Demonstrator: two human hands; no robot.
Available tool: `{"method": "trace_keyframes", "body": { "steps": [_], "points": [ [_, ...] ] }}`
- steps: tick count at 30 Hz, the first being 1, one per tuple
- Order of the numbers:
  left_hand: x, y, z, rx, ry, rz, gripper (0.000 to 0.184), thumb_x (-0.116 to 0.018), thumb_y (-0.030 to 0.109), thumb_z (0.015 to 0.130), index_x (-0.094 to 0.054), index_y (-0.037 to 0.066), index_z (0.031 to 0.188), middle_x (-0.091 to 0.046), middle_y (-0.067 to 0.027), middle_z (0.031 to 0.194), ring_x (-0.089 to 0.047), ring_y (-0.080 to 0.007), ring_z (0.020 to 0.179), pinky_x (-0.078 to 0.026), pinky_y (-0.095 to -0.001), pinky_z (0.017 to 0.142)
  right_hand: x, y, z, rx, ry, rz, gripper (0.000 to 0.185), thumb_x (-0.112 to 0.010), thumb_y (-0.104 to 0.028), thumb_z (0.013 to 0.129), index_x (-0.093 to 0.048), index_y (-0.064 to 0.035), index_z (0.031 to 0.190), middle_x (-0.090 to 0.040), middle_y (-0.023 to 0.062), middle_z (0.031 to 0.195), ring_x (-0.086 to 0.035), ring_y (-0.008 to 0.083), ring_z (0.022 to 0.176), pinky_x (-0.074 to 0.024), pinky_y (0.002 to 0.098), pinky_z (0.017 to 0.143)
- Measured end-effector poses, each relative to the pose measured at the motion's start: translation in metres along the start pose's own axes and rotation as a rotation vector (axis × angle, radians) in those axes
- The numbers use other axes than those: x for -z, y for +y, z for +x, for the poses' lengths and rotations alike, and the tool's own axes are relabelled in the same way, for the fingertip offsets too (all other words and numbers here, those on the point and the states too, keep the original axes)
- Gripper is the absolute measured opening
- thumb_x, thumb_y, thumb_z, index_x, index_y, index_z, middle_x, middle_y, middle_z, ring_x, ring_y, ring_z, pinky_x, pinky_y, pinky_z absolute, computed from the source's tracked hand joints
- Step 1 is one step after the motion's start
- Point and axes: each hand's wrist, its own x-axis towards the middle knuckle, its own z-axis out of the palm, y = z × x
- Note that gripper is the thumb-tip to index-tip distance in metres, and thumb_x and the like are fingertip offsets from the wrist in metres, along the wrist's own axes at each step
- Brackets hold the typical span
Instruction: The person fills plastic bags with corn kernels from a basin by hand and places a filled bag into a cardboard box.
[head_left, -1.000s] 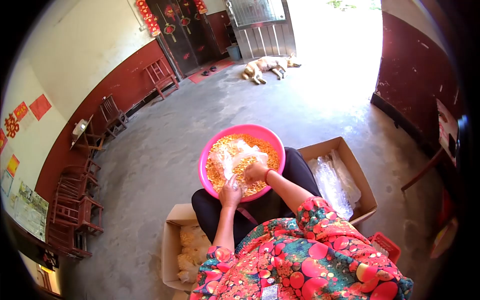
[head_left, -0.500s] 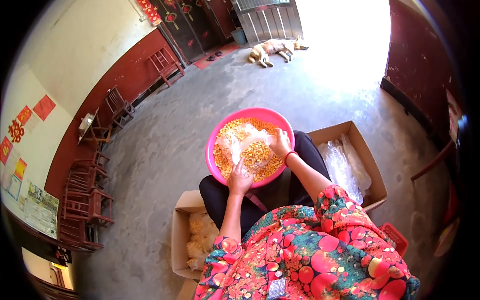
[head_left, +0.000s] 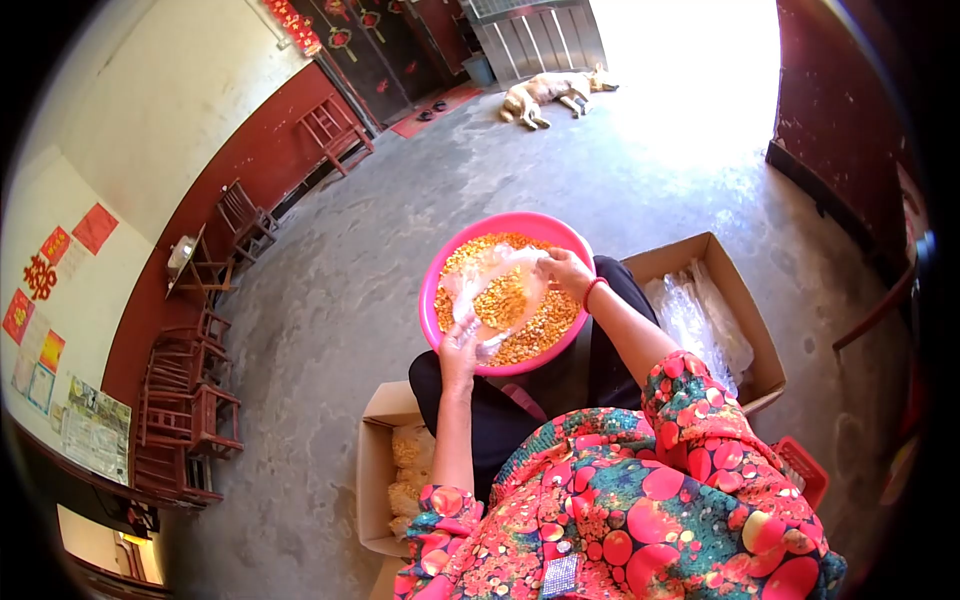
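A pink basin (head_left: pixel 432 322) full of yellow-orange corn kernels (head_left: pixel 545 325) rests on my lap. Over the kernels a clear plastic bag (head_left: pixel 532 300) is spread with its mouth open, and kernels show inside its rim. My left hand (head_left: pixel 459 348) pinches the bag's near left edge. On the far right edge of the bag, my right hand (head_left: pixel 568 272), with a red band at the wrist, is closed on the plastic.
A cardboard box (head_left: pixel 765 345) of clear bags (head_left: pixel 690 320) stands at the right; another box (head_left: pixel 378 480) with filled bags (head_left: pixel 408 470) is at the left. A red basket (head_left: pixel 803 468) sits lower right. Wooden chairs (head_left: pixel 215 420) line the left wall. A dog (head_left: pixel 550 93) lies by the doorway.
My right hand has moved from the kernels up to the bag's right edge. The bag's mouth is spread wider, and my left hand has shifted a little. The view has also shifted.
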Motion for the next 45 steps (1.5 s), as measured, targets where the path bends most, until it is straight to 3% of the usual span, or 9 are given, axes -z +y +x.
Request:
{"method": "trace_keyframes", "body": {
  "steps": [4,9,19,27,30,32,33,39,45],
  "points": [
    [0.006,0.036,0.016,-0.131,0.034,-0.051,0.041,-0.044,-0.008,0.074,-0.053,-0.002,0.113,-0.059,-0.0091,0.098,-0.059,-0.0109,0.072,-0.052,-0.0228,0.057,-0.017,-0.034,-0.007,0.015,-0.067,0.226,0.019,-0.051,-0.024,0.086,-0.053,-0.0066,0.095,-0.061,0.0048,0.086,-0.061,0.0155,0.081,-0.0503,0.0311,0.071],
    [-0.002,0.107,0.01,-0.13,0.104,-0.059,0.04,-0.045,-0.006,0.073,-0.054,-0.001,0.112,-0.06,-0.0071,0.093,-0.055,-0.006,0.063,-0.05,-0.019,0.054,-0.029,-0.06,0.0,0.107,-0.118,0.39,0.017,-0.054,-0.023,0.086,-0.053,-0.0074,0.09,-0.06,0.004,0.083,-0.06,0.0147,0.074,-0.0498,0.0282,0.067],
    [0.014,0.106,0.02,-0.249,0.184,-0.063,0.032,-0.049,-0.005,0.079,-0.055,-0.001,0.11,-0.061,-0.0068,0.09,-0.054,-0.0052,0.063,-0.049,-0.019,0.057,-0.018,-0.062,-0.005,0.043,-0.017,0.4,0.032,-0.063,-0.009,0.076,-0.05,-0.0019,0.104,-0.058,0.0074,0.079,-0.058,0.015,0.06,-0.0502,0.0282,0.053],
    [0.019,0.133,0.02,-0.371,0.175,-0.011,0.032,-0.044,-0.007,0.081,-0.055,-0.001,0.11,-0.061,-0.0067,0.087,-0.047,-0.0036,0.052,-0.042,-0.0178,0.049,-0.001,-0.054,-0.019,-0.219,-0.449,-0.496,0.031,-0.061,-0.017,0.076,-0.055,0.001,0.1,-0.058,0.0075,0.084,-0.06,0.0148,0.076,-0.0545,0.0305,0.058],
    [0.024,0.139,0.016,-0.415,0.213,0.066,0.033,-0.042,-0.007,0.081,-0.056,0.001,0.11,-0.061,-0.0061,0.085,-0.045,-0.0031,0.049,-0.041,-0.0177,0.048,0.003,-0.05,-0.019,-0.19,-0.478,-0.436,0.029,-0.058,-0.016,0.079,-0.054,-0.0018,0.104,-0.058,0.0076,0.091,-0.059,0.0143,0.082,-0.0538,0.0326,0.063],
    [0.028,0.138,0.016,-0.46,0.256,0.15,0.03,-0.043,-0.004,0.083,-0.056,0.002,0.11,-0.061,-0.0059,0.085,-0.045,-0.003,0.049,-0.041,-0.0177,0.047,0.002,-0.055,-0.03,-0.268,-0.557,0.051,0.027,-0.053,-0.011,0.082,-0.05,-0.004,0.108,-0.057,0.0065,0.097,-0.059,0.0142,0.081,-0.0523,0.0314,0.066],
    [0.03,0.138,0.015,-0.46,0.257,0.151,0.03,-0.043,-0.004,0.083,-0.056,0.002,0.11,-0.061,-0.0059,0.085,-0.045,-0.003,0.049,-0.041,-0.0177,0.047,0.002,-0.057,-0.032,-0.268,-0.557,0.051,0.027,-0.053,-0.011,0.082,-0.05,-0.004,0.108,-0.057,0.0065,0.097,-0.059,0.0142,0.081,-0.0523,0.0314,0.066],
    [0.053,0.122,0.018,-0.494,0.334,0.357,0.025,-0.048,0.003,0.086,-0.056,0.0,0.109,-0.061,-0.006,0.08,-0.046,-0.0044,0.047,-0.041,-0.0178,0.045,-0.004,-0.069,-0.046,-0.107,-0.537,0.184,0.028,-0.054,-0.006,0.08,-0.048,-0.0067,0.107,-0.055,0.0037,0.095,-0.058,0.0144,0.08,-0.049,0.0279,0.069],
    [0.065,0.126,0.011,-0.155,0.185,0.469,0.023,-0.05,0.021,0.088,-0.061,0.002,0.081,-0.053,-0.0013,0.055,-0.043,-0.0054,0.04,-0.041,-0.0195,0.043,-0.013,-0.107,-0.042,0.155,-0.468,0.052,0.021,-0.058,-0.007,0.079,-0.05,-0.0072,0.098,-0.054,0.0004,0.084,-0.055,0.008,0.073,-0.0472,0.0211,0.064]
  ]
}}
